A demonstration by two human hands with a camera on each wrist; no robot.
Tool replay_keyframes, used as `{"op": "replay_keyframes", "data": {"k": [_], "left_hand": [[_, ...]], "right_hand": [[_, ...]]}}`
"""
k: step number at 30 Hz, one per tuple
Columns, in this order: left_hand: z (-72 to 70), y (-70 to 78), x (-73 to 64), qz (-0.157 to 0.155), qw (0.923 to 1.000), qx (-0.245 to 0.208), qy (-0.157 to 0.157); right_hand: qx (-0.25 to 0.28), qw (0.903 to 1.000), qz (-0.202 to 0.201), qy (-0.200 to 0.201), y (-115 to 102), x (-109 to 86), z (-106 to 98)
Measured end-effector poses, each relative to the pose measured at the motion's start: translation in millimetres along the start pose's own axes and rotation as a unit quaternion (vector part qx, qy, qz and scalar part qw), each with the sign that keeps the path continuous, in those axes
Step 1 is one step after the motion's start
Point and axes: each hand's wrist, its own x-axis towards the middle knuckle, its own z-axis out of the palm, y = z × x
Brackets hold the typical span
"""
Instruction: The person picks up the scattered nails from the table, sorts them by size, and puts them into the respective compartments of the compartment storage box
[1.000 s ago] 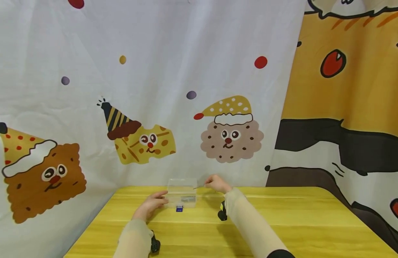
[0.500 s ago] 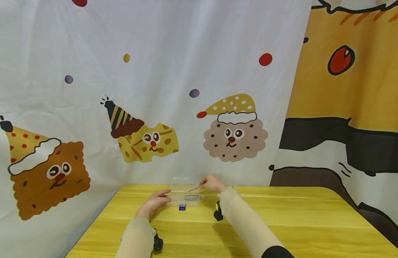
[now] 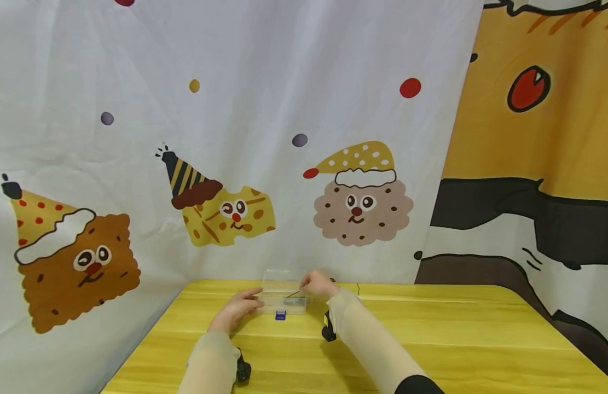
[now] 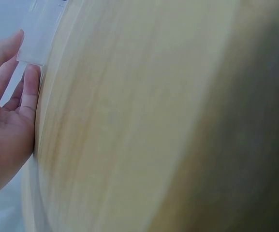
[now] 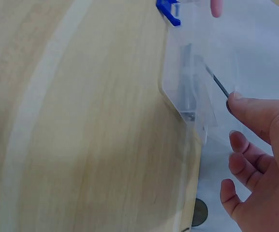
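Observation:
A clear plastic box [image 3: 291, 310] with a blue latch [image 5: 168, 12] at its front stands near the table's far edge. Its transparent lid [image 3: 276, 279] is raised at the back. My left hand [image 3: 233, 313] is at the box's left end, fingers fairly straight and touching it. Between thumb and finger, my right hand [image 3: 317, 284] pinches a thin dark rod [image 5: 220, 86]; the other fingers are loosely bent and apart. The rod slants down toward the box, and its far tip blurs behind clear plastic. A slim grey piece [image 5: 187, 82] lies inside the box.
The yellow wooden table [image 3: 432, 339] runs out to both sides and toward me. Right behind it hangs a white cloth [image 3: 244, 126] printed with cartoon food. Black wrist cameras sit under both sleeves.
My right hand has come left and slightly down with the rod, from right of the box to over its right part. The left hand stays at the box's left end.

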Motion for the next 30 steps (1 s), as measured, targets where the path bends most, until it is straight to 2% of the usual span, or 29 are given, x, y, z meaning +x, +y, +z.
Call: {"op": "replay_keyframes", "data": {"k": [7,12,17,23,30], "left_hand": [[2.4,2.7,0.5,0.0,1.0,-0.003,0.001],[4.0,4.9,-0.7,0.0,1.0,0.002,-0.008],[4.6,5.1,1.9,0.001,1.0,0.006,-0.007],[3.5,3.0,5.7,0.003,1.0,0.004,-0.006],[-1.0,-2.4,5.3,0.003,1.0,-0.003,-0.001]], "right_hand": [[-0.027,0.9989,0.038,0.004,-11,-1.0,7],[-0.029,0.9991,0.028,0.014,-17,-4.6,7],[-0.04,0.9981,0.045,0.012,-20,-2.8,8],[-0.036,0.9983,0.044,0.014,-16,0.6,8],[-0.037,0.9986,0.032,0.021,-19,-6.2,-4]]}}
